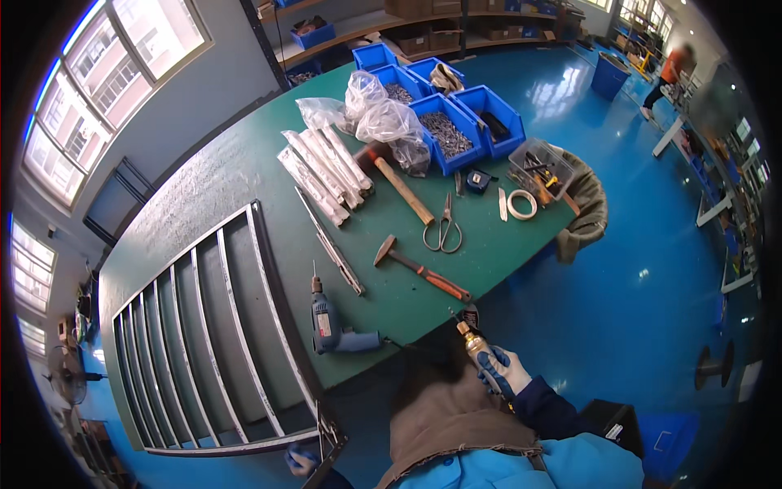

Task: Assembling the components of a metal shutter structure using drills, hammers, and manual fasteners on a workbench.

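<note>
My right hand (505, 371), in a white and blue glove, is closed around a gold-coloured straight power drill (476, 344) with a thin bit at its tip, just off the table's near edge. My left hand (301, 460), also gloved, is low in the view beside the near corner of a metal frame (232, 314) with several crossbars. Dark metal bars (330, 448) pass close to that hand, and its fingers are too small and partly hidden to read. A blue-grey corded drill (327, 326) lies on the green table (285, 253). Beyond it is a hammer with an orange grip (423, 269).
Farther back lie scissors (444, 232), a wooden-handled hammer (403, 187), wrapped bundles (322, 175), tape (521, 204) and a clear toolbox (547, 167). Blue bins (450, 134) hold small metal parts. Shelves (350, 41) stand behind. A person (672, 69) works at the far right.
</note>
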A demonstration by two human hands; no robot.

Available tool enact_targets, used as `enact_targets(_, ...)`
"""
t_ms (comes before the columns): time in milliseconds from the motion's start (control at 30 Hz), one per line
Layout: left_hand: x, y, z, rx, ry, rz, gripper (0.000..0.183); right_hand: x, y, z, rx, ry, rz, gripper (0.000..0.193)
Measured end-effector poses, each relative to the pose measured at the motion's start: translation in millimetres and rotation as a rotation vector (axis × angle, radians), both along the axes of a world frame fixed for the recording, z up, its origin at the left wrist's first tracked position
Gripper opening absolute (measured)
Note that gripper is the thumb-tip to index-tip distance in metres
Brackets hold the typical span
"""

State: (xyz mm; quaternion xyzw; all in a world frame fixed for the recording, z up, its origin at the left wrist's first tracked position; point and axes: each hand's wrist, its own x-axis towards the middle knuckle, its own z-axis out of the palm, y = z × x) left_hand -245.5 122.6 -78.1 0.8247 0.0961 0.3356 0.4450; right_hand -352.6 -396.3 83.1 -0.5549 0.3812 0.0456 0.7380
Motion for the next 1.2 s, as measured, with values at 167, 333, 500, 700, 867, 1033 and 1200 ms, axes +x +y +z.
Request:
enact_targets(167, -106, -170, 46, -0.268, 0.53, 0.191, 0.022, 82, -111, -18, -0.015, 0.103, -0.002, 0.053)
enact_targets(333, 4, -359, 96, -0.442, 0.548, -0.248, 0.021, 143, -237, -70, -0.281, -0.053, 0.344, 0.031)
enact_targets(500, 169, -543, 158, -0.181, 0.603, -0.726, 0.022, 186, -310, -110, -0.185, -0.071, 0.608, 0.034)
enact_targets(700, 353, -764, 205, 0.521, 0.091, -1.095, 0.034, 200, -356, -109, 0.21, 0.007, 0.626, 0.038)
enact_targets(867, 473, -907, 189, 0.835, -0.135, -1.077, 0.045, 211, -374, -121, 0.559, -0.01, 0.584, 0.034)
enact_targets(1033, 543, -1024, 177, 1.281, 0.276, -1.034, 0.083, 208, -371, -133, 0.458, -0.022, 0.749, 0.041)
enact_targets(1200, 573, -1077, 117, 1.302, 0.48, -0.958, 0.06, 218, -379, -122, 0.304, -0.08, 0.847, 0.055)
